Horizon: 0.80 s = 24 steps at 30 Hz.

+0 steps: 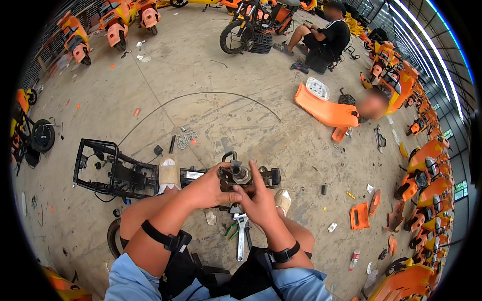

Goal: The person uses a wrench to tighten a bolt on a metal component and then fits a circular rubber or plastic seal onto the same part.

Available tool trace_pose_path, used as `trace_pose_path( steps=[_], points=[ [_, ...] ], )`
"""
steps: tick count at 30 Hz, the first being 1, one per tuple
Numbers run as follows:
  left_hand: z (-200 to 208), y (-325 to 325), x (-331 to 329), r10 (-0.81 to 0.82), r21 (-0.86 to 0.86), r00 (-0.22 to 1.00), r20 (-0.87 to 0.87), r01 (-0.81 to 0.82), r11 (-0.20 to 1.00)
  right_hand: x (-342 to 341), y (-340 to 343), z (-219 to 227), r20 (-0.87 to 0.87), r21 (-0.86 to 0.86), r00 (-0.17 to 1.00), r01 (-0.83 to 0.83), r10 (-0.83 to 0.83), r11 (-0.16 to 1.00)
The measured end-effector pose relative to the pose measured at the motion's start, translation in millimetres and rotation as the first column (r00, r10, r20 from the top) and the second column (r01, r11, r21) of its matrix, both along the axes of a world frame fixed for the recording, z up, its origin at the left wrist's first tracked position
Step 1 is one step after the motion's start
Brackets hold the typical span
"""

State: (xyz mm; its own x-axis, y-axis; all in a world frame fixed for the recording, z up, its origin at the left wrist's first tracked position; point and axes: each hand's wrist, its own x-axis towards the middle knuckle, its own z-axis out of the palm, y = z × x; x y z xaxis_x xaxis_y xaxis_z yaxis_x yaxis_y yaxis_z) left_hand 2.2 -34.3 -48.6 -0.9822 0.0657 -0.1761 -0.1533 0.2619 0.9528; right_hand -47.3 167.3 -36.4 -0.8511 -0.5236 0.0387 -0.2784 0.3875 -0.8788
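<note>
A black metal bike frame [115,173] lies on the concrete floor [211,100] in front of me. My left hand [211,188] grips a dark metal hub part [236,174] on the frame. My right hand [258,198] wraps around the same part from the right, fingers up over its round metal top. A silver wrench [241,236] and green-handled pliers [231,230] lie on the floor under my hands, between my knees. Both wrists wear black straps.
A pile of chain links [186,139] and a thin curved cable [221,95] lie beyond the frame. An orange plastic body panel [326,111] lies at the right. A seated person [326,37] works on a bike at the back. Orange bikes [427,165] line the right side.
</note>
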Motion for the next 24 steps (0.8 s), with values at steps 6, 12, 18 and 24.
trace_pose_path(
  steps=[6,12,18,24],
  points=[
    [-4,-3,2,-0.028,-0.028,0.999,-0.019,0.028,0.999,-8,-7,-7,-0.143,0.039,0.990,0.011,-0.006,0.999],
    [2,0,2,-0.041,-0.023,0.999,0.011,0.041,0.999,0,-16,-19,-0.157,-0.011,0.968,0.198,-0.197,0.980],
    [2,-1,4,-0.038,-0.002,0.999,0.014,0.038,0.999,2,-18,16,-0.291,0.266,0.953,0.167,-0.086,0.949],
    [9,0,5,-0.040,-0.083,0.999,0.017,0.041,0.996,-3,-13,3,-0.555,0.134,0.832,0.093,-0.003,0.987]
  ],
)
